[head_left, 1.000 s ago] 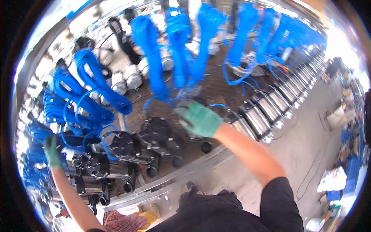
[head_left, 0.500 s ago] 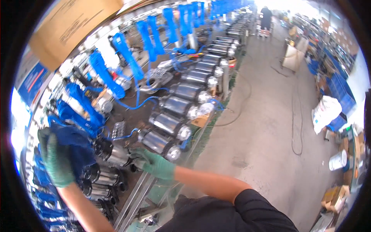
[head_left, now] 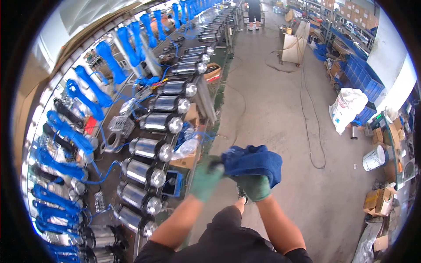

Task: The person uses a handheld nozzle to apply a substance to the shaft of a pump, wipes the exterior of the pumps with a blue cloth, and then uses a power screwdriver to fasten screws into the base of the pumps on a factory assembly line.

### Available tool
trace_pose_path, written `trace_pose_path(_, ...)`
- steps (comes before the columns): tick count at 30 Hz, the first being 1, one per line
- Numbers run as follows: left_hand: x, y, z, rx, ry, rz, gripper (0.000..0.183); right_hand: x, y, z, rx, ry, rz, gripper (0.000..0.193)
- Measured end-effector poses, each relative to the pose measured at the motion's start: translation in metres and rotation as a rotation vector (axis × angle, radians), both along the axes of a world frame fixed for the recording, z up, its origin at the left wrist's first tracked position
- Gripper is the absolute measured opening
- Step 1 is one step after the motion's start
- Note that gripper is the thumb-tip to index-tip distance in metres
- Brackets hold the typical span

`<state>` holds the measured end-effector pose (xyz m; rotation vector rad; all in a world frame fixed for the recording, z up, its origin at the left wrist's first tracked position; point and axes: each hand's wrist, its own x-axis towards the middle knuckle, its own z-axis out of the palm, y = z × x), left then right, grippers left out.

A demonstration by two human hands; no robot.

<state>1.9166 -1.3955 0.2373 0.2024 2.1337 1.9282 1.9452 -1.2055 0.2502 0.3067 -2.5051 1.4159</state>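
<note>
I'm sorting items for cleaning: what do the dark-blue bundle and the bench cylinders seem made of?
Dark-blue bundle: probably fabric, matte, given its soft folds. Bench cylinders: likely polished metal, given bright reflective streaks; which metal, I can't tell.

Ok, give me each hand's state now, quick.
Left hand: at the cloth, blurred; open or closed cannot be told.
Right hand: holding the cloth, fingers hidden.

Bright light glares near the curved, dark-rimmed edges, and the left hand [head_left: 206, 179] is blurred.
</note>
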Motion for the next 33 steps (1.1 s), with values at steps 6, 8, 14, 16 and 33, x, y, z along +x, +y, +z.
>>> trace_pose_path(6, -0.142, 0.148, -0.132, -0.238, 0.222, -0.723, 0.042, -0.096, 0.152, -0.104, -1.204, -0.133, -0.383, 0.025)
trace_pose_path(8, -0.195, 0.196, -0.077, -0.175, 0.035, -0.865, 0.045, -0.123, 0.238, -0.115, -0.514, -0.129, -0.479, 0.032)
trace_pose_path(14, -0.384, 0.26, -0.075, -0.392, -0.378, -0.878, 0.046, -0.155, 0.411, -0.19, -1.0, -0.394, -0.762, 0.041)
trace_pose_path(16, -0.461, 0.252, -0.128, -0.687, 0.267, -0.94, 0.045, -0.159, 0.474, -0.243, -0.99, -0.47, -0.88, 0.039)
trace_pose_path(33, -0.71, 0.271, -0.283, -0.746, -0.869, 0.079, 0.027, -0.585, 0.845, -0.386, -0.903, -0.959, -1.187, 0.039)
